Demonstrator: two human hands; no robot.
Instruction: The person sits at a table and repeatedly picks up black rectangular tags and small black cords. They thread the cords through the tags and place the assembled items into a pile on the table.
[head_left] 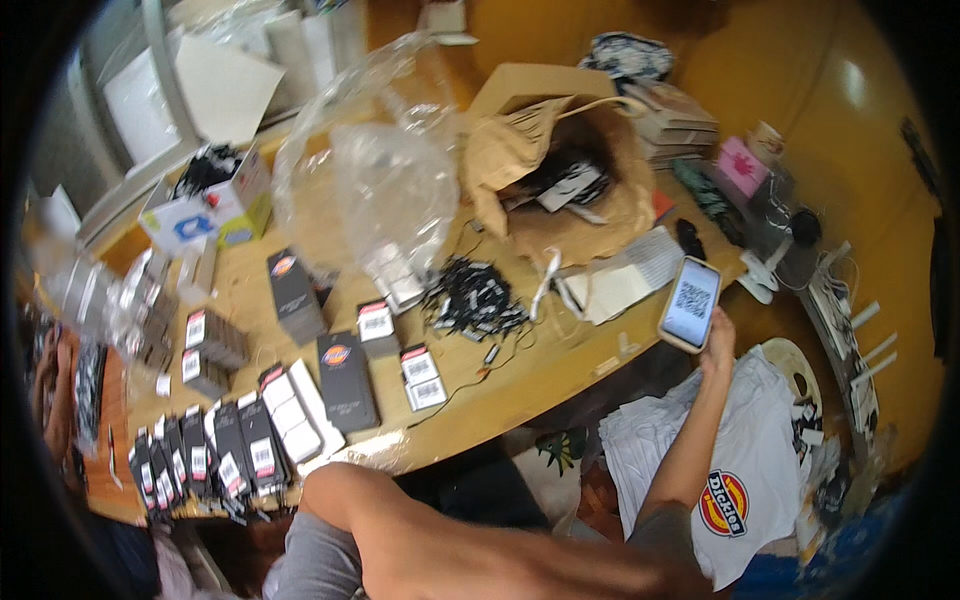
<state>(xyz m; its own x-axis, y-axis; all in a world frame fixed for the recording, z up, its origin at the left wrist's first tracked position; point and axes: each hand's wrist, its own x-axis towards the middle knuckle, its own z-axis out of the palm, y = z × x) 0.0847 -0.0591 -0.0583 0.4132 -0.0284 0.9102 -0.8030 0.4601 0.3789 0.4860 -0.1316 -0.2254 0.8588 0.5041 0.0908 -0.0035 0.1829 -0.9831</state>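
Note:
My right hand (716,345) is raised at the table's right edge and grips a phone (690,303) in a pale case. Its screen shows a square black-and-white code. My right forearm rises from the lower edge over a stack of white T-shirts (770,450). My left arm lies bent across the bottom of the view, elbow toward the table's near edge. The left hand itself is out of sight. A stack of white papers (625,280) lies on the table just left of the phone.
The wooden table (520,380) holds many black boxes with white labels (345,380), a heap of black tags (472,297), a crumpled clear plastic bag (375,180) and an open brown paper bag (570,180). More labelled boxes (215,455) line the near left edge. A white carton (205,205) stands far left.

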